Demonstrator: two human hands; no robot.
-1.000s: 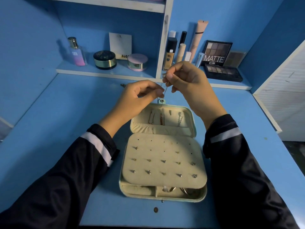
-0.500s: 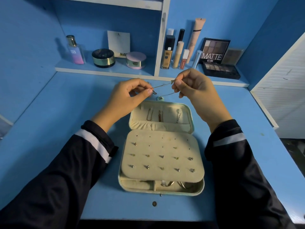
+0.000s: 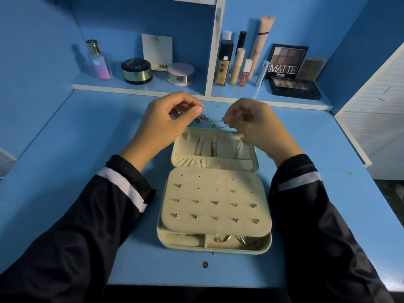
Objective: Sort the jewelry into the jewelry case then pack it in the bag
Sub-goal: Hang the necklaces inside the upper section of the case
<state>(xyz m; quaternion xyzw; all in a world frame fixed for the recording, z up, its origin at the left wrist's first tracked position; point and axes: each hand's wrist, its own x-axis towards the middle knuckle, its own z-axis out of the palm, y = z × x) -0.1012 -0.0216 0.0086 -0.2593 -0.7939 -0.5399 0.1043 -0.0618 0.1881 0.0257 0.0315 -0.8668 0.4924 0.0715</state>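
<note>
Chain [image 3: 215, 120] held mid-frame above open case [image 3: 215, 251]. Left hand [image 3: 166, 121] and right hand [image 3: 253, 125]: each grip pinched on one end. Studs [image 3: 215, 202] in pad [image 3: 218, 184], necklaces [image 3: 212, 148] hung in lid [image 3: 227, 142]. This chain unplaced; bag unseen, packing remains.

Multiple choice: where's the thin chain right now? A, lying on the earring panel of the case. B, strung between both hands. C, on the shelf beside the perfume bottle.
B: the left hand and right hand each pinch an end of the chain, which spans the gap between them.
</note>
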